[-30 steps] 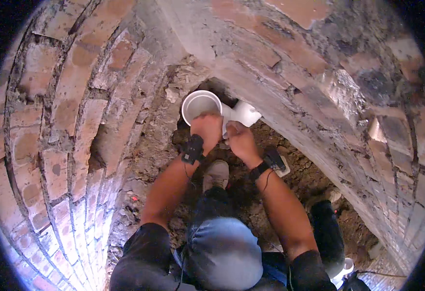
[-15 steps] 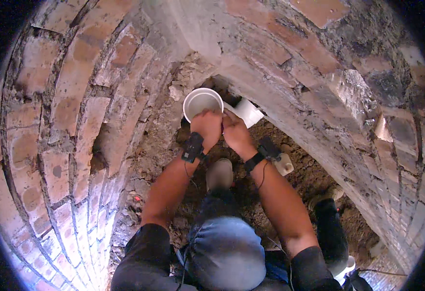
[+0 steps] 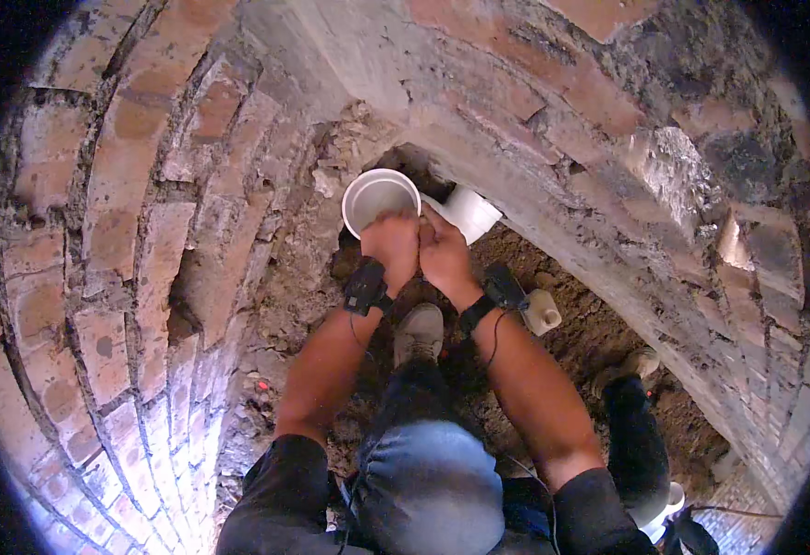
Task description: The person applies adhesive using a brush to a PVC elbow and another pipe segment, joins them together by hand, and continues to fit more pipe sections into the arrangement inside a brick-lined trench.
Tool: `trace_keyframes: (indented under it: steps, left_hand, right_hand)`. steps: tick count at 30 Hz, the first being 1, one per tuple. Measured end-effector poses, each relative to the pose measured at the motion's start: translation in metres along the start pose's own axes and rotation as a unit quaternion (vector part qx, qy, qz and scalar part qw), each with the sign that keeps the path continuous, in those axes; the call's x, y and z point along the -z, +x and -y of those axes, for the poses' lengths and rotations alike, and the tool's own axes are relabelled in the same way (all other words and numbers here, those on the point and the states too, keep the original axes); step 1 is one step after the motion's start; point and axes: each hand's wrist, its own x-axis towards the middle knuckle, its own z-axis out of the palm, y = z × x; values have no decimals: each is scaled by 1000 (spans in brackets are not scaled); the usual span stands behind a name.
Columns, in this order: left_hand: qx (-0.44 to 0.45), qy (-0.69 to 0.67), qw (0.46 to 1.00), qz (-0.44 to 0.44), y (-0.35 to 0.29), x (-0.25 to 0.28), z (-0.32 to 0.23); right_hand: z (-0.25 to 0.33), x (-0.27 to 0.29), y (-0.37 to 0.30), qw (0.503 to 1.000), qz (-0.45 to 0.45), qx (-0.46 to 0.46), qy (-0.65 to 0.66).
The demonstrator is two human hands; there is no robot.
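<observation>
Pipe [image 3: 377, 191] between walls [image 3: 113, 277]; container [image 3: 542, 314] on soil [image 3: 599, 347], right of shoe [image 3: 419, 331].

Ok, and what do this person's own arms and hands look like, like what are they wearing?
The left hand and right hand are ungloved. Each wrist carries a boxy black device on a dark strap, with a thin dark cable trailing from it. The forearms are uncovered below short dark sleeves.

Two hands [image 3: 391, 246], two black wrist devices [image 3: 365, 288], one round white pipe mouth [image 3: 382, 194], one white side branch [image 3: 472, 217], one pale container [image 3: 543, 313], two brick walls [image 3: 123, 199], one shoe [image 3: 419, 331] clear from here.
</observation>
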Motion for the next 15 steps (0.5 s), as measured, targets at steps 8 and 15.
trace_keyframes:
  steps: [8,15]
  left_hand:
    - [35,54,996,61,7,21,-19]
    - [37,9,999,21,7,0,-11]
  right_hand:
    - [-15,-1,3,1000,-25,8,1]
    - [-38,-7,14,997,-50,56,-7]
